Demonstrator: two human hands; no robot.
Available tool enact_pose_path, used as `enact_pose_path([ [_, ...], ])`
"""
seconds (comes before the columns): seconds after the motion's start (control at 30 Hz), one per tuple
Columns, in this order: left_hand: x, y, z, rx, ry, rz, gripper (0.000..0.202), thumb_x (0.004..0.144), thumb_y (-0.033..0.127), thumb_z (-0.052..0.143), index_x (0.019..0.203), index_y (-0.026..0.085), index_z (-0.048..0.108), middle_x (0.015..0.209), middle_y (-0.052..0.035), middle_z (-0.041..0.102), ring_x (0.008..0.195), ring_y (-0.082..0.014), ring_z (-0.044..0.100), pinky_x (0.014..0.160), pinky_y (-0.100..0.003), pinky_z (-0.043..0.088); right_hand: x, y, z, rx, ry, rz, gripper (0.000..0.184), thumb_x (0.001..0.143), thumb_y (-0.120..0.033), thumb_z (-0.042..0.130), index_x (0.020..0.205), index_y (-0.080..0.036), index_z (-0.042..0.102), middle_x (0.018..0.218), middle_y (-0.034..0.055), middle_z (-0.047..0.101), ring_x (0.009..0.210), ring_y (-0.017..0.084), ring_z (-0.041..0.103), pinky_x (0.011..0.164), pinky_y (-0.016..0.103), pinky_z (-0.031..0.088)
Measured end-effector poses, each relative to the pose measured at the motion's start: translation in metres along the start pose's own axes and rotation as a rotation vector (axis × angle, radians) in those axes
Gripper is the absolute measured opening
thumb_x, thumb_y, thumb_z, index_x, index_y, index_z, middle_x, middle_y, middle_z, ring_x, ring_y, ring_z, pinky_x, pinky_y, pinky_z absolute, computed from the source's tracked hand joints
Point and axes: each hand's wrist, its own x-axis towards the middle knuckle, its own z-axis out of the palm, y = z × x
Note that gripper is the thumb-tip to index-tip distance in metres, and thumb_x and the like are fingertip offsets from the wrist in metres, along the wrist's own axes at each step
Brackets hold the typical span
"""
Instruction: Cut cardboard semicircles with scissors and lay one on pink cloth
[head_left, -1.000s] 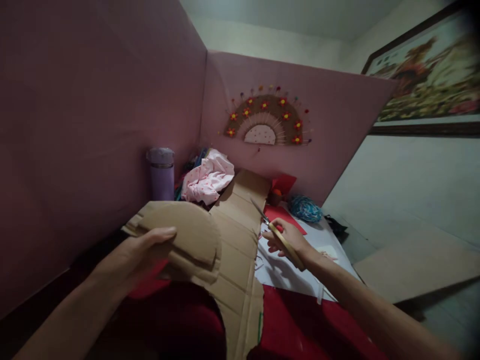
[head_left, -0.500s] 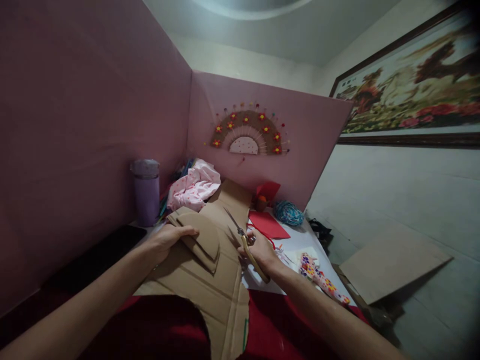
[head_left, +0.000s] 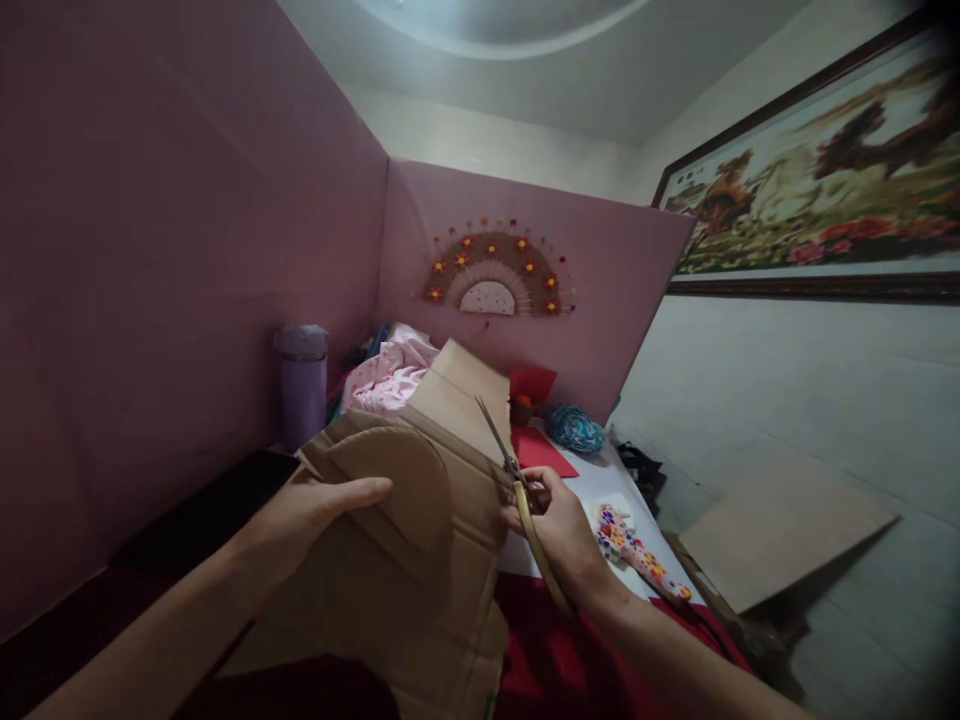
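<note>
My left hand (head_left: 315, 515) grips a large brown cardboard sheet (head_left: 442, 560) together with a rounded cardboard cut-out (head_left: 405, 480) lying on top of it, thumb pressed over the cut-out. My right hand (head_left: 559, 525) is closed round the yellow handles of a pair of scissors (head_left: 510, 470). The thin blades point up and away and sit at the right edge of the cardboard sheet. The sheet is lifted and tilted toward me over a red cloth (head_left: 555, 670).
Pink partition boards (head_left: 187, 250) wall the left and back. A purple bottle (head_left: 302, 382), pink cloth (head_left: 390, 375), red paper (head_left: 544, 452), blue yarn ball (head_left: 574, 428) and a flowered strip (head_left: 637, 555) lie on the white tabletop (head_left: 600, 485). A cardboard piece (head_left: 780, 525) lies on the floor.
The cardboard sheet has been raised off the table and tilted toward me. My right hand with the scissors moved up to the sheet's right edge. The view shifted slightly.
</note>
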Motion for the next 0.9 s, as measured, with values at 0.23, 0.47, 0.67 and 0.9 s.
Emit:
enact_pose_path([
  [0.23, 0.003, 0.006, 0.002, -0.006, -0.019, 0.096, 0.047, 0.052, 0.028, 0.084, 0.097, 0.025, 0.072, 0.091, -0.0067, 0.077, 0.086, -0.0328, 0.071, 0.072, -0.041, 0.06, 0.007, -0.01, -0.003, 0.024, 0.044, -0.097, 0.04, 0.059, -0.028, 0.074, 0.092, -0.021, 0.053, 0.071, -0.0015, 0.063, 0.067, 0.018, 0.06, 0.059, 0.026, 0.044],
  [0.47, 0.045, -0.006, -0.001, -0.123, -0.092, 0.024, 0.039, 0.057, 0.025, 0.082, 0.095, 0.019, 0.072, 0.087, -0.008, 0.077, 0.078, -0.0299, 0.072, 0.072, -0.04, 0.059, 0.034, -0.022, 0.0, 0.165, 0.17, -0.153, 0.048, 0.055, -0.036, 0.076, 0.092, -0.02, 0.051, 0.07, -0.001, 0.061, 0.061, 0.018, 0.058, 0.055, 0.027, 0.044],
  [0.67, 0.084, -0.012, -0.001, -0.172, -0.114, -0.021, 0.034, 0.058, 0.025, 0.081, 0.09, 0.014, 0.073, 0.084, -0.0085, 0.077, 0.072, -0.0251, 0.072, 0.067, -0.033, 0.059, 0.066, -0.018, 0.002, 0.128, 0.201, -0.281, 0.041, 0.063, -0.033, 0.071, 0.097, -0.021, 0.051, 0.079, 0.0018, 0.064, 0.069, 0.018, 0.06, 0.061, 0.028, 0.047],
  [0.9, 0.118, -0.011, 0.009, -0.224, -0.135, 0.064, 0.03, 0.059, 0.021, 0.079, 0.088, 0.014, 0.073, 0.082, -0.0055, 0.077, 0.07, -0.0219, 0.071, 0.069, -0.031, 0.058, 0.103, -0.01, 0.01, 0.093, 0.282, -0.347, 0.041, 0.065, -0.032, 0.068, 0.101, -0.021, 0.051, 0.079, 0.0004, 0.063, 0.071, 0.018, 0.061, 0.064, 0.028, 0.047],
])
